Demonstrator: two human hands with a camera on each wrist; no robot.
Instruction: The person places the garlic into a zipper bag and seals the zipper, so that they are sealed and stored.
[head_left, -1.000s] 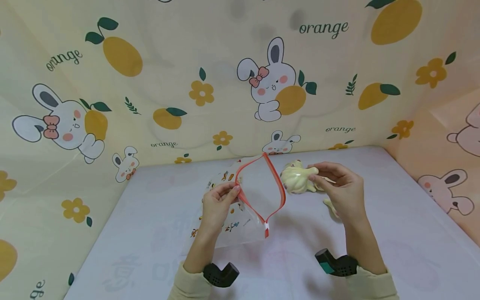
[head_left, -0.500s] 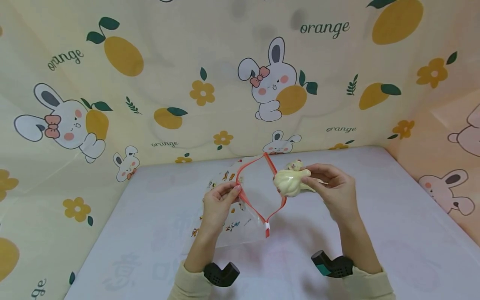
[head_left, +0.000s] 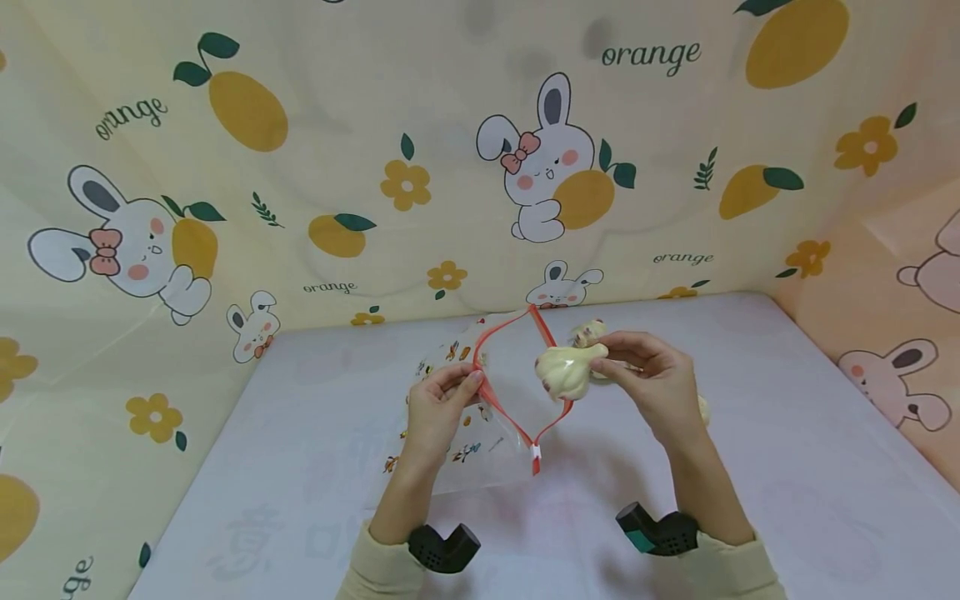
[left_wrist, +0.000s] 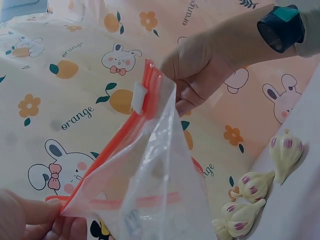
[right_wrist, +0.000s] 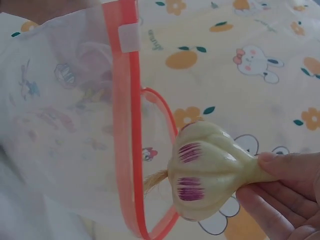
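My left hand (head_left: 441, 408) pinches the red-edged rim of a clear zip bag (head_left: 480, 462) printed with small pictures, and the bag's mouth gapes toward the right. A white slider (right_wrist: 129, 37) sits at one end of the red zip strip. Between thumb and fingers my right hand (head_left: 656, 383) pinches a garlic bulb (head_left: 566, 372) by its stem. Its root end points at the bag's mouth, as the right wrist view shows, with purple streaks (right_wrist: 191, 189) on its side. Most of this bulb is hidden in the left wrist view.
More garlic bulbs (left_wrist: 286, 152) lie on the white table (head_left: 300, 467) behind and beside my right hand, several in the left wrist view. A patterned cloth (head_left: 442, 150) with rabbits and oranges rises behind the table. Black wrist cameras (head_left: 444, 548) sit on both wrists.
My right hand has moved left with the garlic bulb, bringing it to the bag's opening. The left hand and the bag have stayed nearly still.
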